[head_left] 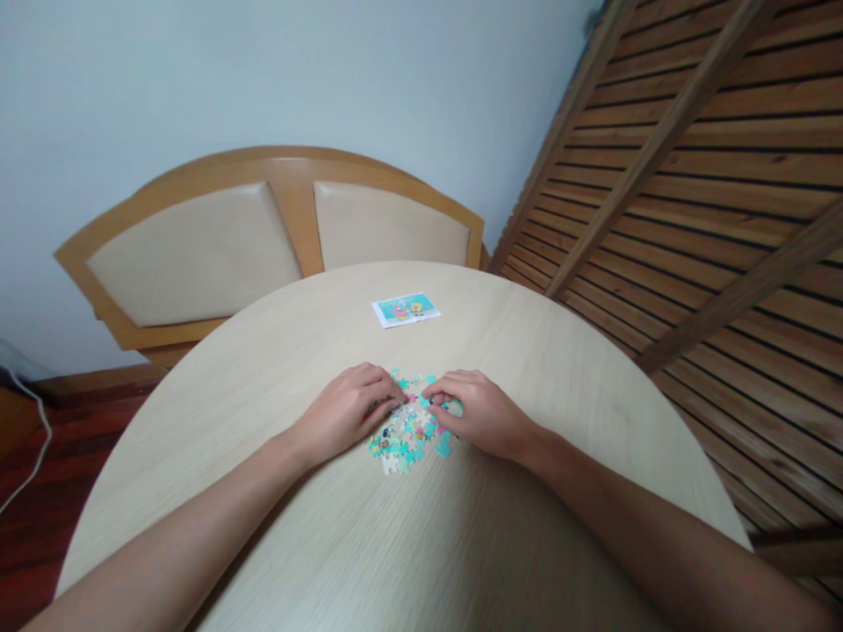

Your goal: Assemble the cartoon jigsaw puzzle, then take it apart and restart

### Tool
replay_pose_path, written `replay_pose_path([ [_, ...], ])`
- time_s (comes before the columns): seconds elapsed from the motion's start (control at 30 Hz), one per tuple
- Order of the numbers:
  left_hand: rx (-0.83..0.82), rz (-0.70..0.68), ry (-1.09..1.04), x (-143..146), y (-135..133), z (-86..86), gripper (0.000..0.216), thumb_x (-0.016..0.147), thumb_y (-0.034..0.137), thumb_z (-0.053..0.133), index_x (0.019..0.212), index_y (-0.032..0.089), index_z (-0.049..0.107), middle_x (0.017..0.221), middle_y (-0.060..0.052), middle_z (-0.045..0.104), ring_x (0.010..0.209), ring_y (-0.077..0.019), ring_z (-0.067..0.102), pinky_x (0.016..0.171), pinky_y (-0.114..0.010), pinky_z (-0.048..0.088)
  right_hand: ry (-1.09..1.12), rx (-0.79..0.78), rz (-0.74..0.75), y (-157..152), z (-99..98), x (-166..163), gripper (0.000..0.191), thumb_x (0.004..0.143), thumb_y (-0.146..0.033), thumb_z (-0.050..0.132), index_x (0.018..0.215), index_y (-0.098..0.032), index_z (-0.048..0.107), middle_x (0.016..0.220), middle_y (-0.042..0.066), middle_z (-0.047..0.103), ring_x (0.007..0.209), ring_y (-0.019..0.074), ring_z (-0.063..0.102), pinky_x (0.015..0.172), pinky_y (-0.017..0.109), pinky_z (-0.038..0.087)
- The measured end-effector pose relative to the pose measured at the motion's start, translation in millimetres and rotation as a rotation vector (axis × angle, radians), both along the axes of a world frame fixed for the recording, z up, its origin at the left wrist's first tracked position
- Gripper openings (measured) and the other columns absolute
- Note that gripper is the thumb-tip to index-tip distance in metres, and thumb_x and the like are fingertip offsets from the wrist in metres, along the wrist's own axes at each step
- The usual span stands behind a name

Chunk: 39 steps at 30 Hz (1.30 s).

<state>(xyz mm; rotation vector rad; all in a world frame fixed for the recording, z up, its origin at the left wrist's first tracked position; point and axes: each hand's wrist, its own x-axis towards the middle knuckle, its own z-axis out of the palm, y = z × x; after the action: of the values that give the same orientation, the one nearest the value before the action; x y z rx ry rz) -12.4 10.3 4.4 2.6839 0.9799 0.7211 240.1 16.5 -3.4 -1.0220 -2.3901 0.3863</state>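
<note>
A loose heap of small jigsaw puzzle pieces (412, 452), mostly turquoise with some white, pink and yellow, lies on the round table (277, 544). At the heap's left side is my left hand (356, 404), thumb and fingers drawn together low over the pieces. Whatever its fingertips pinch is too small to make out. My right hand (484, 412) reaches in from the other side, with thumb and forefinger curled around a puzzle piece (431, 401) that has a dark spot. The fingers of both hands cover part of the heap.
Beyond the heap lies a picture card (407, 310) with cartoon figures on turquoise. A padded bench back (306, 211) stands behind the table against a pale wall. Wooden slatted panels (691, 175) rise on the right. A white cable (43, 430) hangs at far left.
</note>
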Motion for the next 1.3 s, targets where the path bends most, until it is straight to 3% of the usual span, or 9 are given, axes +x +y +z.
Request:
replay_pose_path([
  [0.17,0.055,0.009,0.064,5,1,-3.2,0.019,0.103,0.025,0.053,0.109,0.022,0.071,0.105,-0.007,0.072,0.099,-0.0229,0.063,0.087,-0.038,0.049,-0.053,0.023,0.023,-3,1.3,0,0.014,0.086,-0.028,0.076,0.098,-0.021,0.078,0.094,0.005,0.075,0.094,0.0223,0.067,0.086,0.036,0.044],
  [0.37,-0.030,-0.008,0.044,5,1,-2.6,0.018,0.103,0.027,0.054,0.104,0.022,0.072,0.100,-0.005,0.075,0.096,-0.0210,0.067,0.090,-0.038,0.050,-0.034,-0.028,0.032,-5,2.6,-2,0.009,0.084,-0.023,0.078,0.092,-0.020,0.077,0.094,0.005,0.075,0.095,0.0218,0.067,0.087,0.036,0.043],
  [0.6,-0.069,0.106,-0.023,-1,2,4.1,0.015,0.100,0.025,0.055,0.098,0.021,0.069,0.100,-0.006,0.074,0.095,-0.0215,0.065,0.088,-0.036,0.051,0.093,-0.101,0.006,-5,5.5,-5,0.004,0.085,-0.018,0.074,0.082,-0.020,0.073,0.079,0.000,0.073,0.076,0.0152,0.066,0.078,0.029,0.045],
  [0.73,-0.055,0.054,-0.020,-1,1,5.8,0.018,0.101,0.026,0.052,0.098,0.021,0.069,0.102,-0.007,0.071,0.096,-0.0211,0.063,0.087,-0.035,0.049,0.122,-0.040,-0.112,5,8.7,6,0.004,0.088,-0.018,0.070,0.084,-0.019,0.072,0.084,0.001,0.074,0.078,0.0158,0.066,0.078,0.029,0.046],
  [0.97,-0.047,-0.063,0.092,2,-2,9.4,0.015,0.100,0.023,0.054,0.090,0.021,0.066,0.087,-0.001,0.070,0.087,-0.0188,0.063,0.085,-0.034,0.042,-0.036,0.110,-0.338,29,3.5,32,0.007,0.092,-0.024,0.067,0.086,-0.020,0.071,0.097,0.006,0.072,0.092,0.0218,0.065,0.082,0.035,0.043],
  [1.3,-0.133,-0.123,0.106,-12,2,15.0,0.013,0.096,0.022,0.060,0.090,0.022,0.071,0.089,0.000,0.072,0.089,-0.0177,0.066,0.087,-0.034,0.042,-0.154,0.032,-0.351,31,-0.9,30,0.011,0.093,-0.025,0.065,0.090,-0.022,0.074,0.098,0.004,0.078,0.097,0.0250,0.067,0.086,0.040,0.044],
])
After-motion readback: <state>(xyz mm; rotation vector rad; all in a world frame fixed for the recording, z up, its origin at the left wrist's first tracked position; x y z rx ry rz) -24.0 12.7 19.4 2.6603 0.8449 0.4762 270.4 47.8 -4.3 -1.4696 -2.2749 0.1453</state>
